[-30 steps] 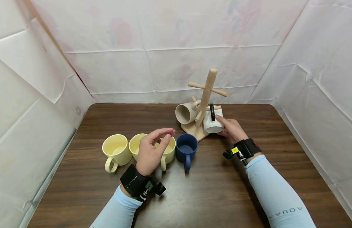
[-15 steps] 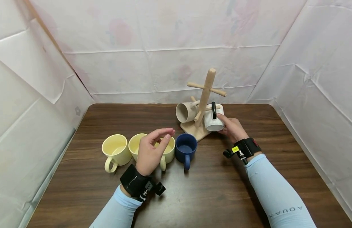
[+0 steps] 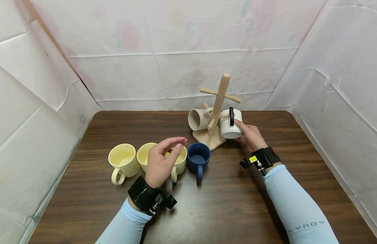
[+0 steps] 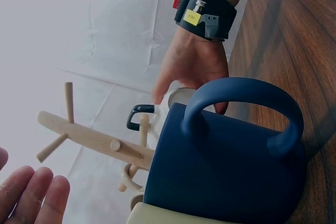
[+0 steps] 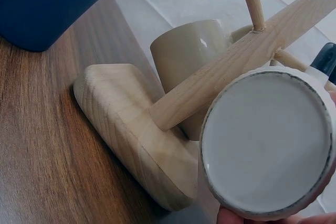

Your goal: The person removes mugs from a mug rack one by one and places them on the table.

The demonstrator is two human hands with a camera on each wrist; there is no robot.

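My right hand holds a white ribbed mug with a black handle, tilted with its base toward me. The mug is beside the wooden mug tree, its handle at a lower right peg; I cannot tell whether the peg passes through the loop. In the right wrist view the round white base faces the camera. A beige mug hangs on the tree's left. My left hand hovers over the yellow mugs with fingers loosely bent, holding nothing.
Three yellow mugs stand in a row: the left one, a middle one partly behind my left hand, and the right one. A navy mug ends the row, in front of the tree's base. White sheeting surrounds the table.
The white mug has shifted slightly right and up in the head view, along the peg's direction, with my right hand on it. My left hand stays where it was.
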